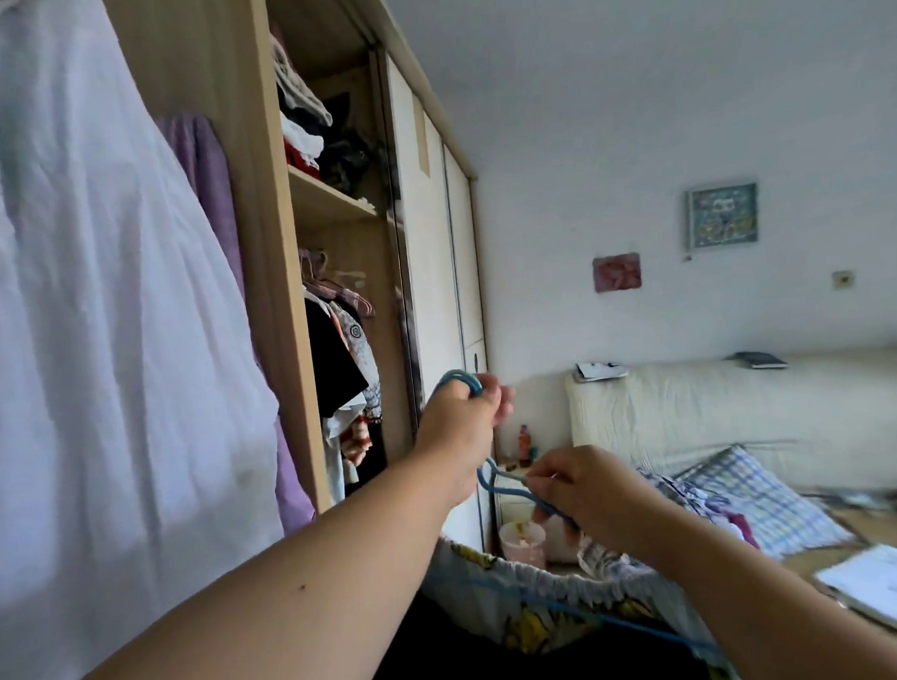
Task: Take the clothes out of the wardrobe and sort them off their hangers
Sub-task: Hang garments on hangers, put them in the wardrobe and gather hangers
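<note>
- My left hand is raised and curled closed around the hook of a blue plastic-coated wire hanger; the hook's loop shows above my knuckles.
- My right hand sits lower and just to the right, fingers pinched on the hanger's twisted neck and upper shoulder wire.
- The hanger's long axis runs down and to the right from my hands: its blue bar crosses the bottom of the view, carrying a gathered white garment with yellow print that hangs directly beneath both hands.
- I judge the next move turns on that: the garment must slide off along the bar's slope, and the right hand is nearer to it.
- The open light-wood wardrobe stands to my left. Its upper shelf holds folded clothes in a loose stack; the rail below holds dark and patterned tops on hangers.
- A white sheer garment hangs closest to me, a lilac one behind it.
- The bed with cream headboard lies to the right, bearing a blue checked pillow and crumpled clothes.
</note>
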Demonstrator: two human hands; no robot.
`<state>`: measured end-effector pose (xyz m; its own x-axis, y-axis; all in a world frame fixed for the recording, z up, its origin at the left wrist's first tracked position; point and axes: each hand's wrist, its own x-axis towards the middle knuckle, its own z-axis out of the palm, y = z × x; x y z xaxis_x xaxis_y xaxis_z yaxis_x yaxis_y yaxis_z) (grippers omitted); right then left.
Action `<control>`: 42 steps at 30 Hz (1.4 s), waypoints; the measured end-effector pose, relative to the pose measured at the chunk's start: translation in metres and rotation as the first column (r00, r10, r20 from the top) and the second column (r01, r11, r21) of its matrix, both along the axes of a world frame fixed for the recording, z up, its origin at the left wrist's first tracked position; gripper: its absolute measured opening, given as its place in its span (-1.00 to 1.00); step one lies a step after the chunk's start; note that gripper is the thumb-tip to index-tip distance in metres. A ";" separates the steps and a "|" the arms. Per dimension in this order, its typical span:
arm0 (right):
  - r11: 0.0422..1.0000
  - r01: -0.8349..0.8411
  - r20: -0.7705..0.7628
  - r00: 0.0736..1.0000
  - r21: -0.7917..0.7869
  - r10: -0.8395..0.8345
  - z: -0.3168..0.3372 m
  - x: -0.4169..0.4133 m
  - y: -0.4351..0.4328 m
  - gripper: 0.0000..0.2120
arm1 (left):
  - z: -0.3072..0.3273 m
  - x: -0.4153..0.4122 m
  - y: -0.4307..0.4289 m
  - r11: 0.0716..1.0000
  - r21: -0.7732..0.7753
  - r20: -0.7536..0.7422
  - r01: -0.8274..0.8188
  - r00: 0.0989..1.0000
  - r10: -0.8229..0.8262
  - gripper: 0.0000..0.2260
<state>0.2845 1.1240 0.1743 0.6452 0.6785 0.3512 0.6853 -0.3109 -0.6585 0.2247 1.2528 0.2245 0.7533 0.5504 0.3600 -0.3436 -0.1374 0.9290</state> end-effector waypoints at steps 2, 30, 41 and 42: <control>1.000 0.005 0.056 0.998 0.025 -0.007 0.001 0.007 0.003 -0.93 | 0.002 0.006 0.007 1.000 0.009 0.051 0.018 0.999 -0.019 -0.79; 0.785 -0.561 0.039 0.819 0.262 0.572 0.130 0.311 0.286 -0.87 | 0.127 0.246 0.265 0.581 0.103 0.435 -0.807 0.562 0.703 -0.88; 0.657 -0.695 0.106 0.706 0.291 0.700 0.178 0.301 0.440 -0.95 | 0.179 0.229 0.398 0.344 0.124 0.505 -0.931 0.358 0.786 -0.85; 0.660 -0.694 0.100 0.707 0.287 0.700 0.182 0.300 0.451 -0.93 | 0.182 0.229 0.410 0.330 0.130 0.502 -0.935 0.349 0.791 -0.85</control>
<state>0.5847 1.5753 0.3562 0.0327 0.8043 0.5934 0.6115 0.4535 -0.6484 0.4534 1.6632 0.4068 -0.2741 0.5924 0.7576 -0.0503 -0.7955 0.6038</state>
